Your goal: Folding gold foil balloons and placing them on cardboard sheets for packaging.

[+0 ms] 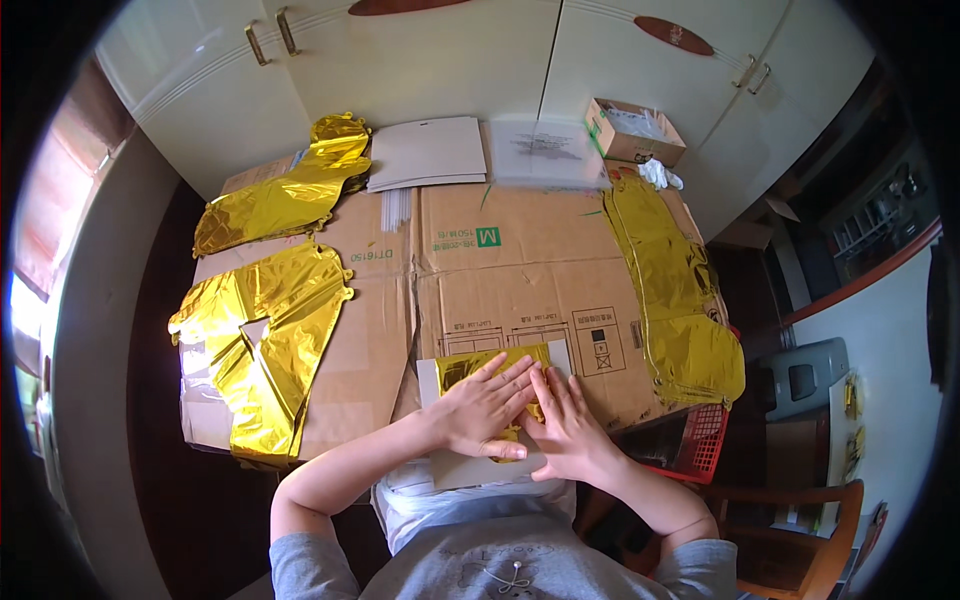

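Note:
Both my hands lie flat near the table's front edge, on a folded piece of gold foil (458, 369) over a pale grey card (428, 385). My left hand (485, 412) has its fingers stretched toward the far right, across the foil. Beside it, my right hand (568, 425) points its extended fingers forward and left, the fingertips of the two hands close together. Neither hand grips anything. Much of the foil and card is hidden under them. Flat gold foil pieces, like uninflated balloons, lie at the left (270, 325) and right (660, 290).
Flattened brown cardboard (520, 225) covers the table. At its far side are another gold foil piece (285, 195), stacked grey cards (428, 150), clear plastic bags (545, 165) and a small open carton (640, 148). A red basket (708, 445) and wooden chair (845, 530) stand at the right.

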The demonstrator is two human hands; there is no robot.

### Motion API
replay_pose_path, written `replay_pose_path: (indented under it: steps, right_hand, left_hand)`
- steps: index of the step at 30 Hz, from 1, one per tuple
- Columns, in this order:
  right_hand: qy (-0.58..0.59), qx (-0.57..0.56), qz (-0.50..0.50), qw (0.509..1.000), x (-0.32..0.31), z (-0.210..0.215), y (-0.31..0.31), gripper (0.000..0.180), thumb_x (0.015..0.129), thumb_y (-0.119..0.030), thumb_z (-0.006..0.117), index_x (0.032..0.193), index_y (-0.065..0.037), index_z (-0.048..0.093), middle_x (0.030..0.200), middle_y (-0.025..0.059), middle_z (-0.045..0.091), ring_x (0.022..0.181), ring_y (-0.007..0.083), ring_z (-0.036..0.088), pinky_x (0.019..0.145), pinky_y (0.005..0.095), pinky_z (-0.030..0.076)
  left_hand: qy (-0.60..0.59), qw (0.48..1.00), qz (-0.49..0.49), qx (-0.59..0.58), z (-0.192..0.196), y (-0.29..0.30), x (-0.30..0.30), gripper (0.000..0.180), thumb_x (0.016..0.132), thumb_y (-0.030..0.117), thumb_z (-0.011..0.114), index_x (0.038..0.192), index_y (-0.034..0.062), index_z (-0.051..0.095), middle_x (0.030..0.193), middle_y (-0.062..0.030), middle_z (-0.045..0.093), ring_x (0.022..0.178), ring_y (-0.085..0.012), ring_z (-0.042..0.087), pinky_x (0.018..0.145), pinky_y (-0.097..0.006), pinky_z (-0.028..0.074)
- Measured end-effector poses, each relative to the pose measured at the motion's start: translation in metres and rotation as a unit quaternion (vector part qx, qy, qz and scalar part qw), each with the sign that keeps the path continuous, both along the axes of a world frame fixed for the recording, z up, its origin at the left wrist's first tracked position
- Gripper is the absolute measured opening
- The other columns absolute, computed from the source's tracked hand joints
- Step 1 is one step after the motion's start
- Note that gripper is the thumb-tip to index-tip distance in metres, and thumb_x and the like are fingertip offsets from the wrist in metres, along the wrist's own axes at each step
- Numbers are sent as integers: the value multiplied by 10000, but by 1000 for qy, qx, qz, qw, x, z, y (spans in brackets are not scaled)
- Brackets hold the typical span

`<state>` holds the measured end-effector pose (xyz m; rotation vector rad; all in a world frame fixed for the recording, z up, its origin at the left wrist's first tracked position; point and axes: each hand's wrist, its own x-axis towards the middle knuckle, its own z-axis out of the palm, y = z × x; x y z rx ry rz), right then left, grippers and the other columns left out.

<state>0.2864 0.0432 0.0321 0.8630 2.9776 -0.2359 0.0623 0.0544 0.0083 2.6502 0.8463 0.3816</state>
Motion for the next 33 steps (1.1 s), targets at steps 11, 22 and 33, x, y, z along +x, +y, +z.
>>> replay_pose_path:
  steps: [11,22,33]
  right_hand:
    - [-36,25,12,999,-1,10,-2,1115,537,-576,830,1429,-55,410,1457,343,295,1374,551,218,1077,669,275]
    - [-55,31,16,998,-2,12,-1,1148,581,-626,784,1457,-26,346,1461,342,304,1355,563,255,1074,667,284]
    - [-35,11,17,999,-1,10,0,1127,541,-583,825,1423,-29,395,1478,337,255,1369,571,200,1066,690,271]
  left_hand:
    - [-44,989,114,-86,34,-2,-51,646,987,404,474,1476,12,317,1511,-177,359,1446,-339,247,1180,-507,166]
    - [165,967,192,13,29,-24,-81,756,947,602,382,1473,59,364,1498,-111,407,1447,-281,267,1177,-548,124]
    - [188,957,181,127,36,1,-74,508,922,355,567,1381,145,511,1493,-29,427,1422,-294,316,1172,-550,173]
